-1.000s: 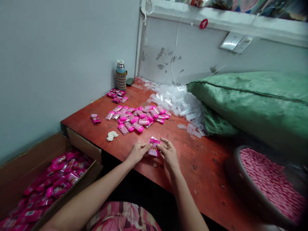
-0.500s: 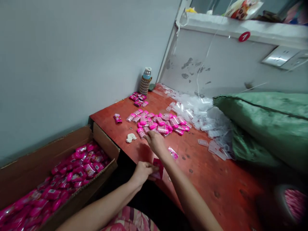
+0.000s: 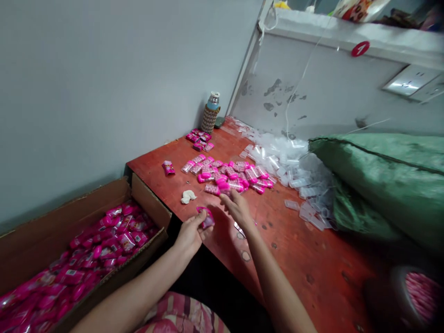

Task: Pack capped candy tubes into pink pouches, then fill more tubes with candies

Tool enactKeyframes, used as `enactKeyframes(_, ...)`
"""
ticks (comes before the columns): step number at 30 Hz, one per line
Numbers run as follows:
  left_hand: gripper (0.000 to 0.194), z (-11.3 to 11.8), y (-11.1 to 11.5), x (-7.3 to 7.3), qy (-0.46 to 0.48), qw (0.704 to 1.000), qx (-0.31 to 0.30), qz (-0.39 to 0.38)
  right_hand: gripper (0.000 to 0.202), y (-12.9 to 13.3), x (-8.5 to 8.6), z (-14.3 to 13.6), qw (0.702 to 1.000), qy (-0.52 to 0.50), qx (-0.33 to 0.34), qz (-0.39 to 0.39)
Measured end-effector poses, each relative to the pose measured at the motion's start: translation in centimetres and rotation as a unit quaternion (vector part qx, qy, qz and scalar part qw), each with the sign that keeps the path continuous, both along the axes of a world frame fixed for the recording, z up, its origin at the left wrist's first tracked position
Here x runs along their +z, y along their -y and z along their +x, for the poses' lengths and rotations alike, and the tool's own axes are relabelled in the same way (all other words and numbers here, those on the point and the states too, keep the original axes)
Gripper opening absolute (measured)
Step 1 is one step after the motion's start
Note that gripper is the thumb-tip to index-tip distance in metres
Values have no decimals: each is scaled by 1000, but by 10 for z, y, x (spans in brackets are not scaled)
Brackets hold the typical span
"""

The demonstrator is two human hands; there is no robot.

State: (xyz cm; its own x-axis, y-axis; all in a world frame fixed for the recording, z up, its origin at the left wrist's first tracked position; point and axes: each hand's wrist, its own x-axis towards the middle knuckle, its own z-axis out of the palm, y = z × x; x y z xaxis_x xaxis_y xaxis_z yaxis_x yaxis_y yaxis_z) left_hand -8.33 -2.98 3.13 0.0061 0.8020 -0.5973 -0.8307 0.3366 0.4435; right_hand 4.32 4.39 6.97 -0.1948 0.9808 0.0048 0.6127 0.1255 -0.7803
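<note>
My left hand (image 3: 190, 235) pinches a small printed pink plastic sleeve (image 3: 207, 218) at the table's near edge. To its right, my right hand (image 3: 237, 210) has its fingers closed on a small clear container with a pink cap (image 3: 225, 187), partly hidden by the fingers. Just beyond lies a pile of similar pink-capped containers (image 3: 231, 173) filled with small pink pieces. Under my right wrist, a flat printed sleeve (image 3: 239, 229) rests on the red table (image 3: 291, 259), partly covered.
Left of the table, a cardboard box (image 3: 149, 196) holds many pink wrapped containers (image 3: 118, 236). Clear empty containers (image 3: 301, 180) spread beside a green sack (image 3: 378, 171). A bottle (image 3: 210, 113), wrapped packs (image 3: 199, 138), a crumpled white piece (image 3: 188, 196) and a tub of pink pieces (image 3: 398, 291) are around.
My right hand has come back from the pile's near edge, and a container there has left its place. My left hand has moved up and left with the sleeve, which looks more opened out.
</note>
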Motion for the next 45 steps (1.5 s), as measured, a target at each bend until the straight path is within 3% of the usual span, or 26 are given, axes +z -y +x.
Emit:
enactKeyframes(2,8,2,-11,3,25,999,34,-18,31,33,1,15,988,-139,-19,-59)
enactKeyframes(4,6,9,-18,5,44,998,43,-19,29,67,-2,21,971,-210,-46,-100)
enactKeyframes(7,6,24,-22,7,64,997,31,-4,26,103,-12,18,959,-236,-95,-123)
enactKeyframes(9,8,34,-20,8,66,998,19,8,26,114,-18,14,958,-233,-122,-110)
enactKeyframes(15,18,54,-10,18,20,994,-44,93,28,112,-27,17,960,-218,-158,-79)
enactKeyframes(22,28,57,-5,27,-79,970,-141,181,29,109,-37,19,933,-323,-111,-117)
enactKeyframes(27,27,57,-12,22,-95,958,-195,189,25,107,-36,22,964,-219,-149,-27)
enactKeyframes(30,25,56,-15,20,-90,955,-214,186,24,105,-36,23,967,-195,-161,-3)
enactKeyframes(33,30,53,-17,25,-102,939,-264,195,26,103,-36,24,950,-283,-114,-67)
enactKeyframes(36,33,48,-19,30,-135,918,-307,211,29,100,-36,26,909,-390,-45,-140)
enactKeyframes(38,30,47,-19,32,-157,907,-320,223,28,99,-35,27,906,-398,-48,-136)
enactKeyframes(42,28,49,-18,28,-164,903,-313,243,24,98,-33,27,934,-335,-107,-67)
enactKeyframes(45,26,49,-17,25,-139,923,-286,218,21,102,-34,27,912,-393,-78,-84)
